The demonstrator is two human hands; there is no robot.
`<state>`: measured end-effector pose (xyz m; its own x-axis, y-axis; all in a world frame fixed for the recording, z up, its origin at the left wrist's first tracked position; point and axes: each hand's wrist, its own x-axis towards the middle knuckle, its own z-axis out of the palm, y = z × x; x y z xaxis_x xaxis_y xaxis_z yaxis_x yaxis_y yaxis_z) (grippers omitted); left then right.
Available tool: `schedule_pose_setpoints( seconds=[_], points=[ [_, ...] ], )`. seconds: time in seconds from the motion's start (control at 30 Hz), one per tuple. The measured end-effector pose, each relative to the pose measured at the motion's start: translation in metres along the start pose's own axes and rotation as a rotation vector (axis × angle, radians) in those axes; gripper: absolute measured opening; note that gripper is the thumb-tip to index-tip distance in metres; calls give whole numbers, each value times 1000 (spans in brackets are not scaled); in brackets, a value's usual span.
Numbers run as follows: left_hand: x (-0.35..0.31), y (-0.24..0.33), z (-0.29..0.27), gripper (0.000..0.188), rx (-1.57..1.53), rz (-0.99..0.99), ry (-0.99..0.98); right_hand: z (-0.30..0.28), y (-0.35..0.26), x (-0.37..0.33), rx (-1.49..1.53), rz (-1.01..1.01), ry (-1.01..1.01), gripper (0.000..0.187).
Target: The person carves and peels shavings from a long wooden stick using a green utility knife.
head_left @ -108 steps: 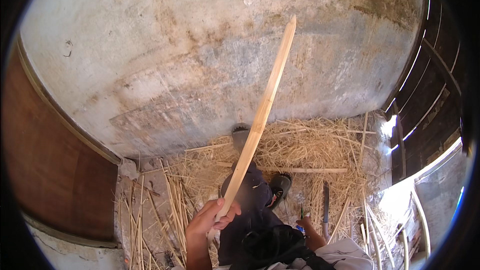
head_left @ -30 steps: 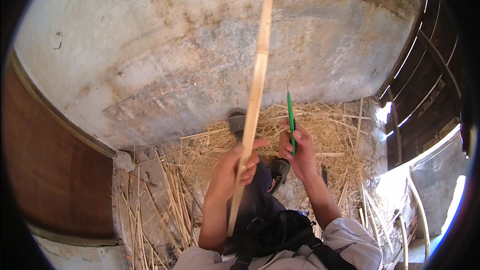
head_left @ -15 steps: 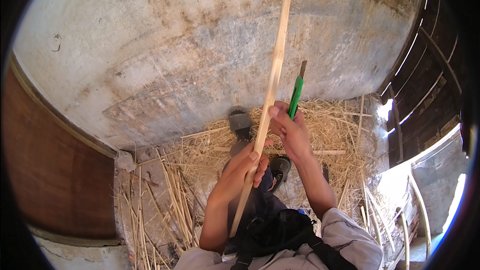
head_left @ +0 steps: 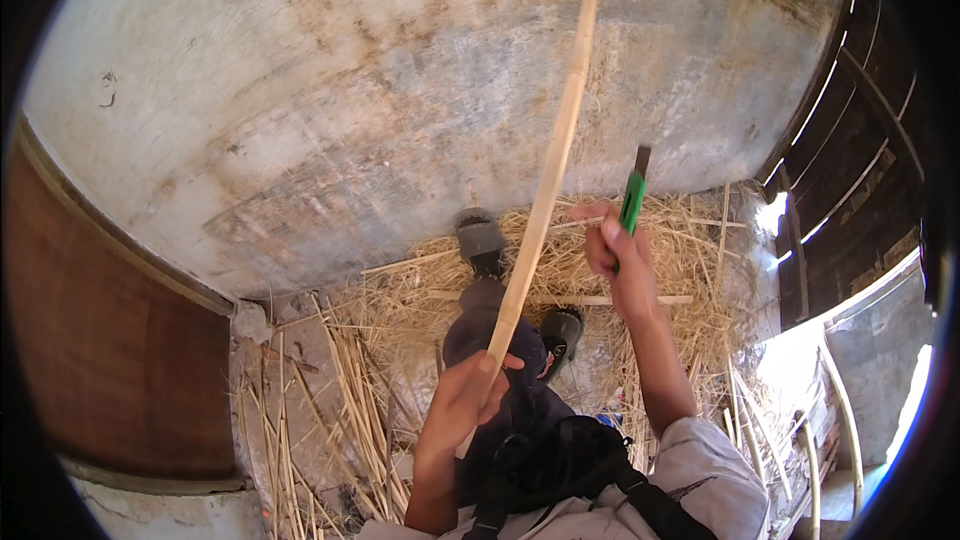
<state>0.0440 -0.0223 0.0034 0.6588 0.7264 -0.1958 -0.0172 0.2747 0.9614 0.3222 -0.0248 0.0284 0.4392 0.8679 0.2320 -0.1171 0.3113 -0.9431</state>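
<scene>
A long pale bamboo strip (head_left: pixel 547 202) rises at a slant across the middle, its far end in front of the wall. My left hand (head_left: pixel 466 396) is wrapped round its lower part, and the near tip shows below my fingers. To the right, apart from the strip, my right hand (head_left: pixel 626 255) grips a green utility knife (head_left: pixel 633 200). The knife's blade is out and points up, away from me. The index finger of my right hand stretches out to the left.
Shavings (head_left: pixel 690 240) cover the floor around my shoes (head_left: pixel 562 332). Several thin strips (head_left: pixel 350 400) lie at the left, beside a brown panel (head_left: pixel 120 340). A stained wall (head_left: pixel 400 120) stands ahead. Curved poles (head_left: pixel 845 410) lean at the lower right.
My right hand has left the strip and moved right with the utility knife. My left hand has shifted down and left, and the strip's far end has swung slightly right.
</scene>
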Motion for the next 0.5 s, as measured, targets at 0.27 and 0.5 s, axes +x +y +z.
schedule_pose_setpoints(
  seconds=[0.27, 0.5],
  points=[
    [17, 7, 6, 50, -138, 57, 50, -30, 44, -76, -28, 262, -192, 41],
    [27, 10, 12, 44, 10, 212, -37, -12, 26, -86, -149, 31, -192, 26]
  ],
)
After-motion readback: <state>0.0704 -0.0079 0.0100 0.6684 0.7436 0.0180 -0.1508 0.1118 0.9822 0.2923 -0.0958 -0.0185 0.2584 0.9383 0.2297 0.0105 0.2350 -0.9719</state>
